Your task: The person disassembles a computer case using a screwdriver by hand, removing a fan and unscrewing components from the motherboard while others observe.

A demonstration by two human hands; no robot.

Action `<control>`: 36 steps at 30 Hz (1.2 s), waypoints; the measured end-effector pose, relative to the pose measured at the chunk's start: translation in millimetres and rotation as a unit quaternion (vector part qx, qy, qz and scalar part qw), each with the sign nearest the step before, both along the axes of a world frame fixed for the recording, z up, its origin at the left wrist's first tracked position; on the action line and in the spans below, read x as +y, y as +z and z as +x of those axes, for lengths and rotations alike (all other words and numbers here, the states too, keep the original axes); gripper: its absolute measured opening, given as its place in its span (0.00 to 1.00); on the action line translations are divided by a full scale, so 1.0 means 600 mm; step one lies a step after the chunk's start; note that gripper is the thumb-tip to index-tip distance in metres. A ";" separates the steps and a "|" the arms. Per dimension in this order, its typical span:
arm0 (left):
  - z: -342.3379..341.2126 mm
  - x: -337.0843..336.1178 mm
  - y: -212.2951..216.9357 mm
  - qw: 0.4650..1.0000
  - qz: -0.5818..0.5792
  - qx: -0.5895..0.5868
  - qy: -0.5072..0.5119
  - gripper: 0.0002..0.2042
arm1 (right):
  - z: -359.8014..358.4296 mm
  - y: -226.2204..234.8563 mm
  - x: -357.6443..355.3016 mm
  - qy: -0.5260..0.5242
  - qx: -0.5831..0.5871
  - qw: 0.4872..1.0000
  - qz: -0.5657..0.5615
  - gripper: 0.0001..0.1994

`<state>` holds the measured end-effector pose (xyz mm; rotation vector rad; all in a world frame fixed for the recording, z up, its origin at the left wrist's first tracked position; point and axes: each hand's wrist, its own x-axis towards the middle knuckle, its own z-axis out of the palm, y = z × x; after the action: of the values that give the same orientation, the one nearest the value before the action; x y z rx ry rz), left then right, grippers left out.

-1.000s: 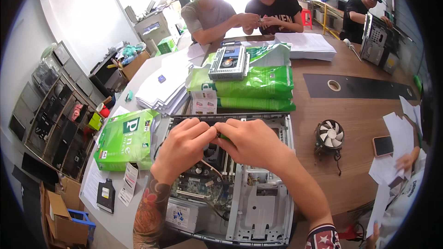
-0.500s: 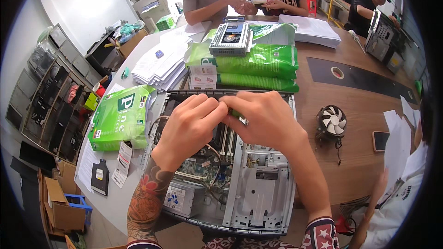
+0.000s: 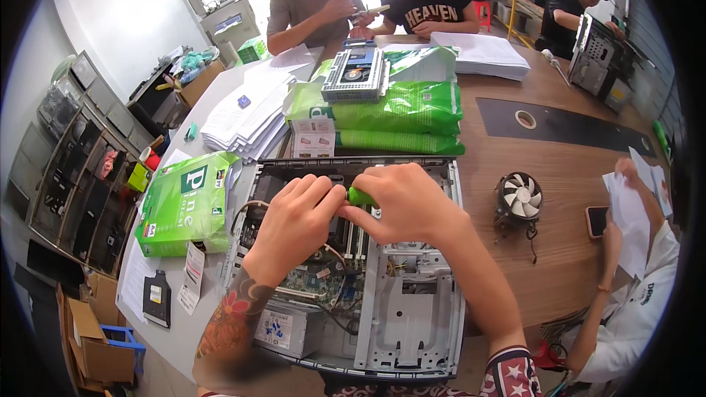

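Observation:
An open desktop computer case (image 3: 418, 323) lies flat in front of me, its circuit board and metal drive bracket showing. Over its far half, my right hand (image 3: 401, 198) is closed around a short bright green handle (image 3: 360, 196), which looks like a screwdriver's; its tip is hidden. Close against it, my left hand (image 3: 298, 209) has its fingers curled in a pinch, and whatever is between them is hidden. Inside the case, a power supply (image 3: 283, 327) with several small blue bits on its label sits at the near left.
A cooling fan (image 3: 519, 196) and a phone (image 3: 597, 222) lie to the right. Green paper packs (image 3: 397, 114) carry a metal drive cage (image 3: 353, 77) beyond the case. Another pack (image 3: 184, 206) is at left. A person in white handles paper at right; others sit across.
The whole view has shifted, so the table sits lower. More of the green handle shows in my right hand. My hands remain together over the case. At right, the co-worker's hands have come onto the papers.

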<state>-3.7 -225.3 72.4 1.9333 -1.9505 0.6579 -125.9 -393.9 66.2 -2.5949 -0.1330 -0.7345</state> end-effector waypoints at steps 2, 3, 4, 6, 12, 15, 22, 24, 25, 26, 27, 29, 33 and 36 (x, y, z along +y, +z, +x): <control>-0.003 -0.004 0.003 1.000 0.007 0.004 0.007 0.11 | 0.003 -0.009 -0.007 0.024 -0.002 1.000 0.019 0.16; -0.005 -0.004 0.003 1.000 0.005 0.024 0.004 0.10 | 0.003 -0.012 -0.008 0.025 0.004 0.999 0.019 0.16; -0.006 -0.004 0.003 0.999 0.003 0.044 0.002 0.10 | 0.003 -0.013 -0.008 0.025 0.004 0.999 0.019 0.16; 0.000 -0.005 -0.011 0.998 0.008 0.057 0.001 0.10 | 0.002 -0.014 -0.004 0.001 0.026 1.000 -0.005 0.16; -0.013 -0.003 -0.031 0.997 -0.019 0.072 0.021 0.10 | 0.008 -0.025 -0.003 -0.003 0.026 0.999 -0.031 0.17; -0.004 0.010 -0.034 0.997 -0.018 0.058 0.041 0.10 | 0.022 -0.025 0.017 -0.026 0.088 0.994 -0.057 0.17; -0.020 -0.032 -0.010 0.994 -0.023 0.103 0.006 0.11 | -0.001 -0.027 -0.010 -0.054 0.004 0.996 -0.067 0.18; -0.019 -0.013 -0.004 0.993 -0.010 0.115 0.035 0.10 | 0.016 -0.027 0.003 -0.040 0.018 0.997 -0.070 0.19; -0.013 0.002 -0.004 0.993 -0.017 0.105 0.053 0.09 | 0.032 -0.033 0.013 -0.022 -0.007 0.996 -0.082 0.19; -0.013 0.006 -0.006 0.991 -0.035 0.114 0.053 0.09 | 0.037 -0.027 0.020 -0.019 0.015 0.997 -0.079 0.20; -0.016 0.009 -0.005 0.990 -0.028 0.123 0.063 0.08 | 0.041 -0.032 0.022 -0.016 0.006 0.998 -0.066 0.20; -0.023 -0.001 -0.010 0.989 -0.021 0.136 0.052 0.09 | 0.032 -0.044 0.011 -0.022 -0.015 0.997 -0.074 0.20; -0.021 -0.003 -0.014 0.990 -0.011 0.131 0.041 0.10 | 0.024 -0.048 0.009 -0.024 -0.055 0.996 -0.066 0.21; -0.018 -0.002 -0.016 0.990 -0.016 0.136 0.039 0.11 | 0.022 -0.050 0.011 -0.036 -0.050 0.996 -0.066 0.21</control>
<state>-14.5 -226.4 62.6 1.9715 -1.6974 0.4161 -112.9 -387.3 36.1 -2.7010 -0.1226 -0.9111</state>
